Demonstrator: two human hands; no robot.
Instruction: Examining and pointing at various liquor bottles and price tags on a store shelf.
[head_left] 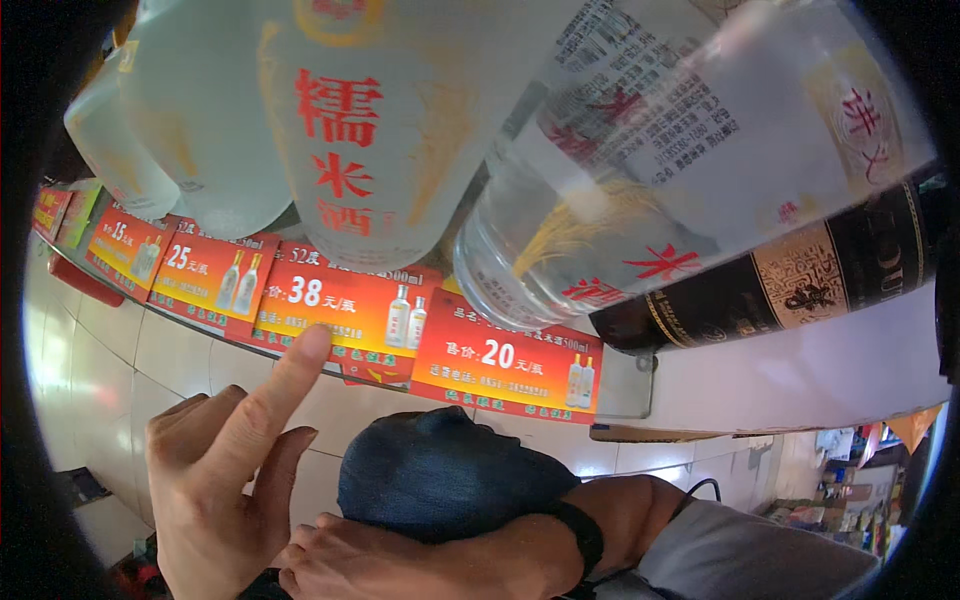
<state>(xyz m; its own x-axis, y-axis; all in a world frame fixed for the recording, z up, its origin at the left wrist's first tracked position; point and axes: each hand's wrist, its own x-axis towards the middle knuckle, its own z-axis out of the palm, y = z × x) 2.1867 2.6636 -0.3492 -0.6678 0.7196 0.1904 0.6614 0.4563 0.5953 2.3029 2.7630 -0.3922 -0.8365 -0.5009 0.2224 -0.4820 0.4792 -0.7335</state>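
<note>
My left hand (225, 460) is raised at the lower left with its index finger stretched out and the other fingers curled. The fingertip overlaps the lower edge of a red and orange price card (345, 285); whether it touches the card I cannot tell. My right hand (325, 560) lies low beside the left wrist, fingers curled, and what they hold, if anything, is hidden. Beyond the right forearm, with its black wristband (582, 535), is a rounded dark blue cloth-like thing (440, 480). Above the cards stand a frosted white bottle (420, 130) with red characters and a clear bottle (540, 250).
More frosted bottles (205, 130) stand at the left. A black cylinder-shaped package with a gold label (800, 270) is at the right. Several price cards (510, 355) line the shelf edge. Below is a tiled floor (180, 355), with shelves of goods (860, 490) at the far right.
</note>
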